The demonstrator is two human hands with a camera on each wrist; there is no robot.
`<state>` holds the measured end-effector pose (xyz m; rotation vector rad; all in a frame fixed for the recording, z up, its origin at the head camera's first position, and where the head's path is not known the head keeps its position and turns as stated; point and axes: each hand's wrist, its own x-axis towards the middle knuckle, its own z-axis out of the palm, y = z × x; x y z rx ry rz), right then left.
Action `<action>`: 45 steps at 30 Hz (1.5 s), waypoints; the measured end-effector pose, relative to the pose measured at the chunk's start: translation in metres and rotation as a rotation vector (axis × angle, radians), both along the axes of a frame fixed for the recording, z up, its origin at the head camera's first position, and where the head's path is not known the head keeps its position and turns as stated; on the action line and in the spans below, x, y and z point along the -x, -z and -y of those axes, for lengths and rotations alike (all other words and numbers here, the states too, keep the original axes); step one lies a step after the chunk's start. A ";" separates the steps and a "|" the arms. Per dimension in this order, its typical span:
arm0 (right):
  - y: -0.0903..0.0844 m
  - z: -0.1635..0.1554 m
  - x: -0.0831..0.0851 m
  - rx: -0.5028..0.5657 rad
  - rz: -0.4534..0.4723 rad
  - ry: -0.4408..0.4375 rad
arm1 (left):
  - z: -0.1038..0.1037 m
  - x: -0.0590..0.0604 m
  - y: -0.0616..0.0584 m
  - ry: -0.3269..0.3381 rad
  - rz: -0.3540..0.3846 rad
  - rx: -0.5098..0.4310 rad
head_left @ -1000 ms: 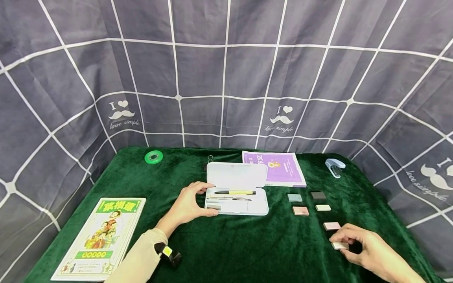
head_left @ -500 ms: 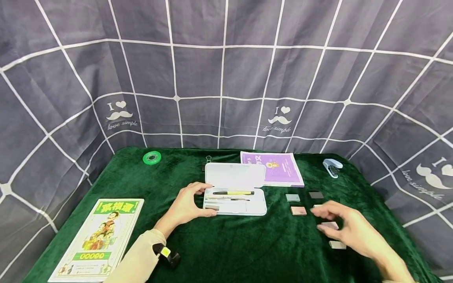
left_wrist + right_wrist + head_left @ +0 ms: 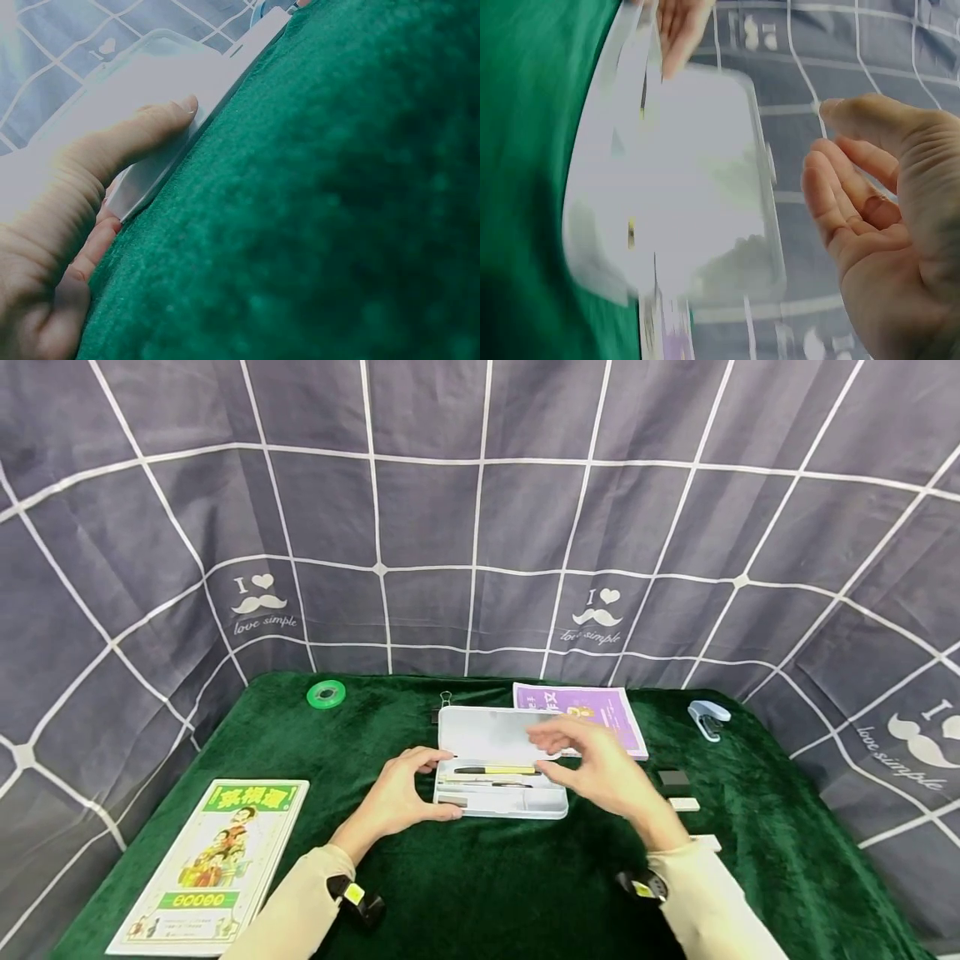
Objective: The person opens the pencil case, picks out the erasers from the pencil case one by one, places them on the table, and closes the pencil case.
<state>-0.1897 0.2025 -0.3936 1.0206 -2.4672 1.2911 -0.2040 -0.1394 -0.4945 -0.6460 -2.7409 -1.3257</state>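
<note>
A white pencil case (image 3: 547, 808) lies with its lid (image 3: 480, 731) raised at the back. Inside are a yellow-and-black pen (image 3: 495, 770), a thinner pen (image 3: 510, 784) and a small grey block (image 3: 452, 802) at the left. My left hand (image 3: 397, 792) grips the case's left end, thumb along the front wall (image 3: 161, 161) and fingers behind. My right hand (image 3: 596, 766) hovers at the right side of the lid, thumb and fingers spread with nothing between them. In the right wrist view, the right hand (image 3: 885, 217) is apart from the lid.
Right of the case lie a black block (image 3: 672, 781), a white block (image 3: 684, 804) and a pale block (image 3: 707, 842); the right arm hides others. Around them are a purple book (image 3: 615, 718), a stapler (image 3: 707, 718), green tape (image 3: 326, 694), a binder clip (image 3: 446, 700) and a green-and-white book (image 3: 213, 860).
My right hand has let go of a small white block at the right and moved left to the pencil case lid. My left hand keeps its grip on the case.
</note>
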 end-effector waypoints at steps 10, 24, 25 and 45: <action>0.022 0.077 0.017 -0.052 0.055 -0.127 | -0.001 0.001 -0.001 0.019 0.004 -0.023; 0.042 0.103 0.011 -0.334 0.057 -0.211 | -0.001 0.000 -0.003 0.038 0.003 -0.039; 0.042 0.103 0.010 -0.350 0.037 -0.212 | -0.001 0.000 -0.003 0.036 0.003 -0.037; 0.020 0.089 0.010 -0.222 -0.066 -0.101 | 0.001 0.001 -0.001 0.031 -0.013 -0.017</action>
